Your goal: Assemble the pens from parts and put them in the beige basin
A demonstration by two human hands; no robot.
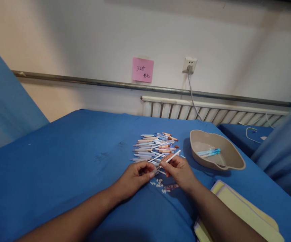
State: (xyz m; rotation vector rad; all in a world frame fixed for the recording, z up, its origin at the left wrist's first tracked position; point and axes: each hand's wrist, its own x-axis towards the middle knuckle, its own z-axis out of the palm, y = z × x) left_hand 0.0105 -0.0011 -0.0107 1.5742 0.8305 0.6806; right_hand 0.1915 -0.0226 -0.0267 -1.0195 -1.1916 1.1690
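My left hand [135,174] rests on the blue cloth with fingers pinched together at the lower tip of a thin white pen refill [171,158]. My right hand [177,169] pinches the same refill near its middle, its upper end pointing up and right. Just beyond both hands lies a pile of several pastel pens and pen parts [155,146]. Small white caps or tips [159,184] are scattered on the cloth between my wrists.
A beige tray [232,158] at the right holds a few light blue pens [208,153]. A folded yellow cloth [243,208] lies at the lower right. The blue-covered table [59,161] stands against a wall with a radiator, a socket and a pink note.
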